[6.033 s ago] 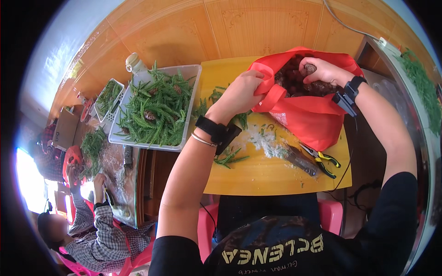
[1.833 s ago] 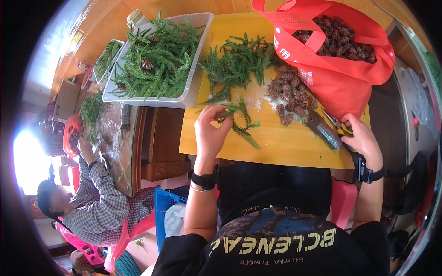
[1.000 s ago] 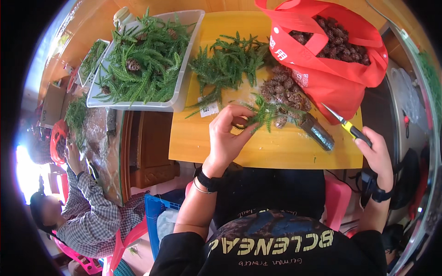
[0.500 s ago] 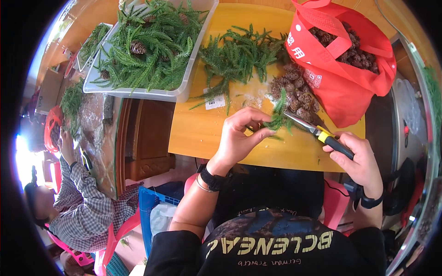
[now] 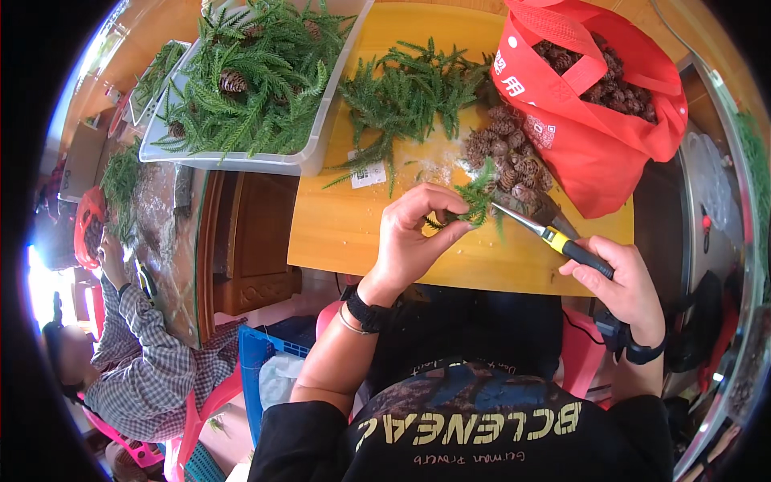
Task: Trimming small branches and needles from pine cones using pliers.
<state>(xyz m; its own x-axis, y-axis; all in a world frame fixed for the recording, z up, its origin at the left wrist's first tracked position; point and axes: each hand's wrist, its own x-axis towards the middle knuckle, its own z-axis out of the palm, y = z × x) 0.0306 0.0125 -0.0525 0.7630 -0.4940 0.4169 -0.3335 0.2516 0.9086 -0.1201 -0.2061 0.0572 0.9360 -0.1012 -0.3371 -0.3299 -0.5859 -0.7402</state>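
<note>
My left hand point(image 5: 414, 233) pinches a small green artificial pine sprig point(image 5: 479, 195) between thumb and fingertips, above the yellow table. In my right hand point(image 5: 618, 277) is a pair of long-nose pliers point(image 5: 554, 238) with black and yellow handles, pointing up and left. Its tips reach the right side of the sprig; whether they grip it I cannot tell. Just beyond the tool lies a heap of brown pine cones point(image 5: 506, 149). Farther back, a pile of loose green sprigs point(image 5: 418, 92) rests on the table.
A clear plastic bin point(image 5: 309, 157) full of greenery and cones stands at the back left. A red bag point(image 5: 562, 128) of pine cones sits at the back right. A white label point(image 5: 368, 175) lies on the yellow table point(image 5: 337, 229). At far left, another person point(image 5: 152, 345) sits at a second table.
The sprig and the plier tips have shifted slightly, and the sprig's lower end no longer sticks out below my left thumb. The whole view has slid a little.
</note>
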